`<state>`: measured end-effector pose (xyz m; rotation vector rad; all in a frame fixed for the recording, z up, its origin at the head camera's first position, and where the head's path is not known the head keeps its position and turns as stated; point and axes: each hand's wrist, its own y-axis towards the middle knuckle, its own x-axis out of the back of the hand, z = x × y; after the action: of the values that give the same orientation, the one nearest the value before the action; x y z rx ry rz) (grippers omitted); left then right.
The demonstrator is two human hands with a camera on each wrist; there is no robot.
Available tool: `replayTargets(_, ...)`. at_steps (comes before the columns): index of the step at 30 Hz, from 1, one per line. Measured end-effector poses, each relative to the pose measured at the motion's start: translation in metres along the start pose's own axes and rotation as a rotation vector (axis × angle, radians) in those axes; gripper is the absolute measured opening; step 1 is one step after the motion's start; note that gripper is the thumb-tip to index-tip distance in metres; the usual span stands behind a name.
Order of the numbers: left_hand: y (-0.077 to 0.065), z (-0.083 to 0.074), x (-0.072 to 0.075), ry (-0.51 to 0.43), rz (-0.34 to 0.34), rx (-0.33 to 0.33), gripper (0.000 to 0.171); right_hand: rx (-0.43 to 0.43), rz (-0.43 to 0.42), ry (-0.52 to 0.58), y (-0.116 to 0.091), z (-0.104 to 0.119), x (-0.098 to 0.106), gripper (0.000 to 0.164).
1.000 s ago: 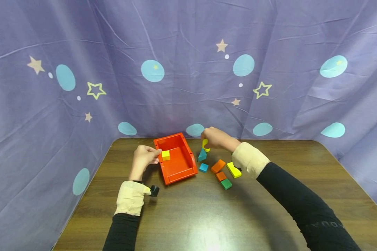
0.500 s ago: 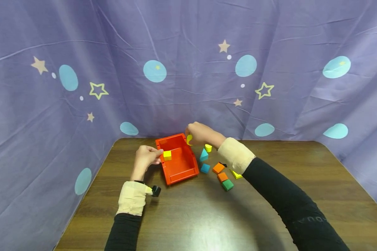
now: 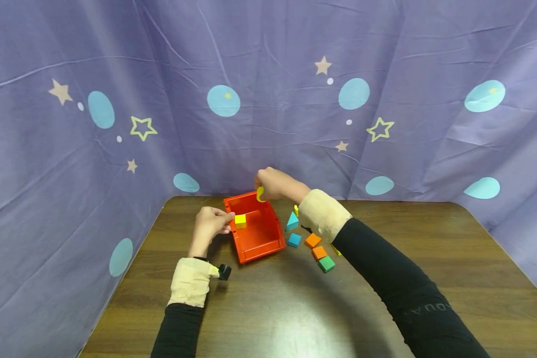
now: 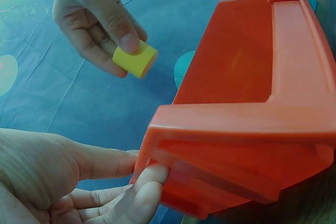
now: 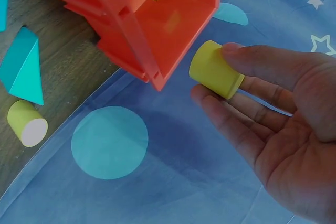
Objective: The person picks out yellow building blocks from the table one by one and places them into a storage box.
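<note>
My right hand (image 3: 275,184) pinches a yellow cylinder block (image 5: 212,69) between thumb and fingers, above the far end of a red plastic bin (image 3: 257,238). In the left wrist view that cylinder (image 4: 135,59) is held clear of the bin. My left hand (image 3: 209,226) grips the bin's left rim, its thumb on one side and its fingers on the other. Inside the bin, by the left wall, sits a yellow cube (image 3: 240,222). The bin's far right corner is partly hidden behind my right hand in the head view.
Right of the bin lie a blue triangular prism (image 3: 292,222), a second yellow cylinder (image 5: 26,124), a blue block (image 3: 294,240), orange blocks (image 3: 313,240) and a green block (image 3: 326,264). A yellow block (image 3: 336,250) is mostly behind my right sleeve. A patterned curtain (image 3: 268,99) borders the table.
My right hand has carried the yellow cylinder leftward, from beside the second cylinder to over the bin's far end. My left hand keeps its grip on the rim.
</note>
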<state>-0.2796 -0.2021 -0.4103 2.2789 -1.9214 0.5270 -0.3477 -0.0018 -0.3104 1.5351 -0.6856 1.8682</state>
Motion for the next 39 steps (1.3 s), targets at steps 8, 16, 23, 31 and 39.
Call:
replayTargets(8, 0.001, 0.0, -0.001, 0.019, -0.008, -0.008, 0.028, -0.027, 0.021, 0.002, 0.006, 0.007, 0.001, 0.015)
replayTargets(16, 0.0, -0.001, -0.001, 0.006, -0.008, -0.003, 0.028, -0.041, 0.046, 0.012, 0.011, 0.013, -0.001, 0.015)
replayTargets(23, 0.0, -0.001, -0.001, 0.021, -0.007, -0.005, 0.029, -0.045, 0.046, 0.012, 0.014, 0.017, -0.004, 0.016)
replayTargets(31, 0.001, -0.001, 0.0, 0.023, -0.008, 0.0, 0.029, -0.086, 0.071, 0.042, 0.018, 0.022, -0.006, 0.014)
replayTargets(39, 0.001, -0.002, -0.001, 0.017, -0.001, 0.007, 0.029, -0.091, 0.088, 0.051, 0.022, 0.025, -0.015, 0.015)
